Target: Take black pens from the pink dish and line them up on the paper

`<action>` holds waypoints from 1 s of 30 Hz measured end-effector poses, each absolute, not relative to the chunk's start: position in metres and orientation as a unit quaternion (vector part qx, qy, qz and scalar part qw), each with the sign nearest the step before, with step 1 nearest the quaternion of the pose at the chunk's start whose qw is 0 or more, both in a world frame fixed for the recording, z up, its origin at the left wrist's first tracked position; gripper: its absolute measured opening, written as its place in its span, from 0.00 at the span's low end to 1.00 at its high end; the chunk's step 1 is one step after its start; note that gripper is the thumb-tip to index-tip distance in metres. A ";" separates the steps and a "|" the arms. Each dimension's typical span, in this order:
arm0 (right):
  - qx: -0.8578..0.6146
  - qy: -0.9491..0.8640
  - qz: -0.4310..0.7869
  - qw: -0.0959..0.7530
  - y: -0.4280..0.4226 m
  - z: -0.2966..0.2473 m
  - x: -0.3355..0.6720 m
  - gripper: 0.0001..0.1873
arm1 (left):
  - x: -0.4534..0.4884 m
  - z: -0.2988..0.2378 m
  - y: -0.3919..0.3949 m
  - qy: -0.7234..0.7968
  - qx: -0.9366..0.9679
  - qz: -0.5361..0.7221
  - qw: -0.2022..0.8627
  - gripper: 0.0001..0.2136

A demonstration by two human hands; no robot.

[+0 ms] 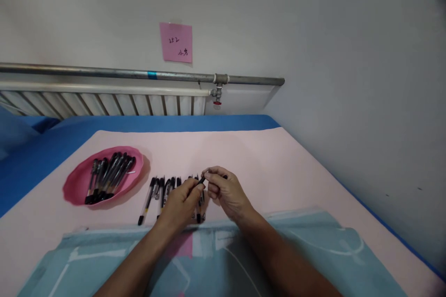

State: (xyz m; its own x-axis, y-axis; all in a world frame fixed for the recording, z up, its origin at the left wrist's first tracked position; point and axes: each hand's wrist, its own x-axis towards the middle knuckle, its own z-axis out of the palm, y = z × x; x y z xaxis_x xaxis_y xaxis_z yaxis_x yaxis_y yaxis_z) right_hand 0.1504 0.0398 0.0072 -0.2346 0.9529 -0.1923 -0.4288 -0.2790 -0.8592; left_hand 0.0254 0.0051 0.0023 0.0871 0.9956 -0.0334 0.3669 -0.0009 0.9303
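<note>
My left hand (179,204) and my right hand (225,191) meet over the pink sheet, both pinching one black pen (201,179) between the fingertips. Just under and left of the hands lies a row of several clear pens with black caps (157,192), side by side. A pink oval dish (78,178) further left holds several more black pens (109,176). My hands hide part of the row.
The pink sheet (278,167) covers a blue surface (52,141). A teal patterned cloth (313,260) lies at the near edge. A radiator (104,102) and metal pipe (139,74) run along the back wall, with a pink note (176,42) above. A wall stands close on the right.
</note>
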 end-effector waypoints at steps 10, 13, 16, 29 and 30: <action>-0.383 -0.338 0.711 0.483 0.040 0.009 0.151 0.11 | 0.026 0.001 0.006 0.565 0.587 0.377 0.441 0.12; -0.390 -0.339 0.714 0.473 0.039 0.008 0.150 0.11 | 0.026 0.001 0.006 0.560 0.587 0.383 0.442 0.12; -0.408 -0.341 0.699 0.477 0.038 0.009 0.149 0.11 | 0.026 0.001 0.005 0.558 0.598 0.376 0.436 0.12; -0.393 -0.344 0.714 0.467 0.038 0.008 0.150 0.10 | 0.027 0.002 0.006 0.557 0.571 0.385 0.464 0.12; -0.386 -0.347 0.721 0.459 0.038 0.009 0.150 0.10 | 0.027 0.001 0.006 0.556 0.566 0.386 0.471 0.12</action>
